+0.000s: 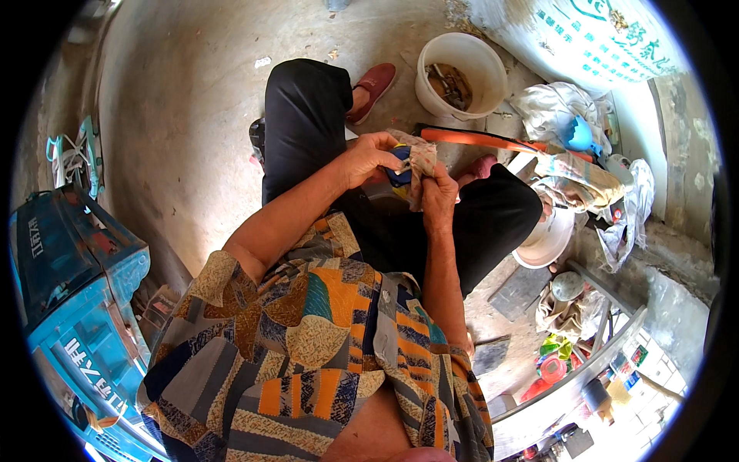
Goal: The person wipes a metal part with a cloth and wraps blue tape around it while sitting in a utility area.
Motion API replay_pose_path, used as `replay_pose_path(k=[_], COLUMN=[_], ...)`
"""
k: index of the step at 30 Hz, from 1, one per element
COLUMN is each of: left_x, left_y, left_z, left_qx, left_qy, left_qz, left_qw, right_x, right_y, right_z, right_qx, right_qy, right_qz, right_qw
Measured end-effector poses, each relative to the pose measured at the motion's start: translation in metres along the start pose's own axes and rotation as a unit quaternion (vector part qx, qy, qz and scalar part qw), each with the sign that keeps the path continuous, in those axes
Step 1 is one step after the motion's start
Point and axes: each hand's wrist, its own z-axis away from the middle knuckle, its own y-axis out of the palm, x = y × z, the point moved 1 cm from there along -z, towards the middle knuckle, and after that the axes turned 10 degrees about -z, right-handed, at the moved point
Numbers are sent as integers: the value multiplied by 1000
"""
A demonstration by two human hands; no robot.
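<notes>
Above my lap, my left hand (368, 160) has its fingers closed on a small dark blue and yellow object (399, 172), partly wrapped in a pale, stained cloth (422, 158). My right hand (439, 194) grips the lower right part of that cloth, just right of the object. The fingers of both hands partly hide the object, and I cannot make out what it is. Just beyond the hands lies a long orange and black tool (483, 137).
A white bucket (425, 73) with dirty contents stands ahead. At the right are bundled cloths (581, 177), a light blue plastic item (579, 135), a white basin (539, 250), a large printed sack (570, 42) and assorted clutter. A teal machine (69, 292) stands at the left.
</notes>
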Motion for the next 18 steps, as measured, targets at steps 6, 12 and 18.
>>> replay_pose_path(k=[6,12,18], left_x=[10,10,6], left_y=[-5,-8,-4], left_z=[-10,-14,-5], left_qx=[-96,-82,-33], left_qy=[63,73,43], left_qz=[23,94,42], left_qw=[993,989,998], right_x=[-5,-14,-4], right_y=[0,2,8], right_z=[-2,-1,2], right_qx=[13,16,11], right_qy=[-30,-30,-17], right_qz=[49,42,69], right_qw=[998,999,997])
